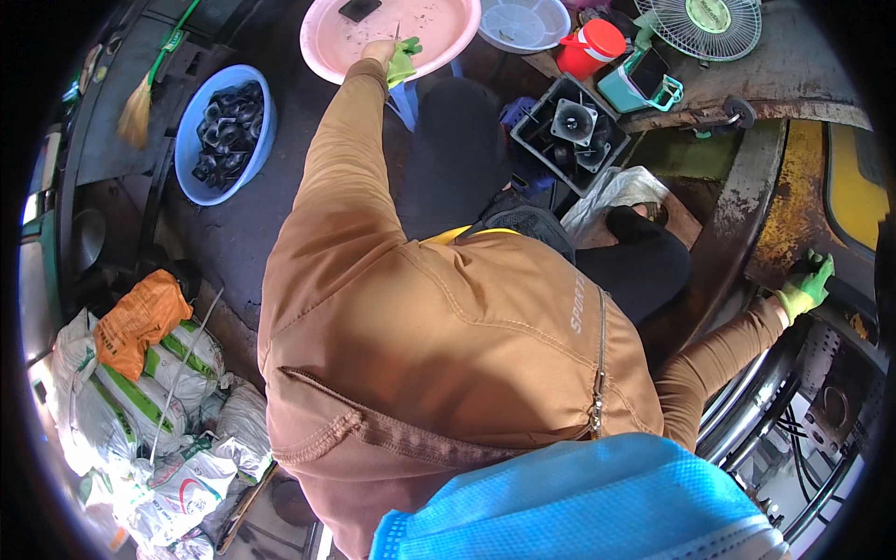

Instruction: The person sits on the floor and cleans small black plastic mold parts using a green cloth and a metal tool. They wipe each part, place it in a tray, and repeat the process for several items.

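My left hand, in a green and pale glove, is closed at the near rim of a pink basin. A thin, pointed tool sticks up from its fingers, too small to name. A flat black piece lies in the basin. Far to the right, my right hand wears a similar green glove. Its fingers are stretched and apart against the edge of a worn yellow machine panel. It appears to hold nothing.
A blue tub of black molded parts stands at left. Beyond my knees are a dark crate with cone-shaped parts, a light-blue basin, a red jug and a fan. Filled sacks pile up at lower left; metal bars run at lower right.
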### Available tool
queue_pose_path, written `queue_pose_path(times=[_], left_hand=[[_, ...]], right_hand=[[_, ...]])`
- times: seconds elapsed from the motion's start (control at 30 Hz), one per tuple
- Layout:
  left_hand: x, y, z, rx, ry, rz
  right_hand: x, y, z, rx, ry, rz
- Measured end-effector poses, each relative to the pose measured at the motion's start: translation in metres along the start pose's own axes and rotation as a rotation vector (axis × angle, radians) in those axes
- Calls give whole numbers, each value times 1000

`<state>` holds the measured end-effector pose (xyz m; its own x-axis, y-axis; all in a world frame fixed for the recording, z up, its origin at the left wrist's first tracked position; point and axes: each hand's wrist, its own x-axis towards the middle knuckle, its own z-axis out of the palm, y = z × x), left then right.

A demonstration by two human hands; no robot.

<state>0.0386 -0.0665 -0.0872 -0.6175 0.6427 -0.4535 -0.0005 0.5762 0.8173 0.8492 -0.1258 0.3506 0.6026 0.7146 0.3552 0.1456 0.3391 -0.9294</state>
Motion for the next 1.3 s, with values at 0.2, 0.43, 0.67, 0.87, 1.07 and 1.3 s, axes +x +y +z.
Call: queue_pose_path(times=[0.2, 0.43, 0.67, 0.87, 1.07, 1.3], left_hand=[[-162, 110, 33, -316, -297, 245], [-303, 99, 152, -352, -880, 249], [-332, 12, 197, -77, -1156, 34], [-313, -11, 194, -13, -1239, -31], [-304, 0, 185, -395, -1257, -72], [-312, 0, 174, -488, -1285, -19]], right_hand=[[-53, -9, -20, 4, 72, -223], [-155, -29, -41, -412, 522, -627], [-183, -42, -62, -392, 460, -738], [-197, -62, -81, -420, 449, -815], [-199, -83, -97, -481, 428, -956], [-204, -108, -105, -511, 417, -1101]])
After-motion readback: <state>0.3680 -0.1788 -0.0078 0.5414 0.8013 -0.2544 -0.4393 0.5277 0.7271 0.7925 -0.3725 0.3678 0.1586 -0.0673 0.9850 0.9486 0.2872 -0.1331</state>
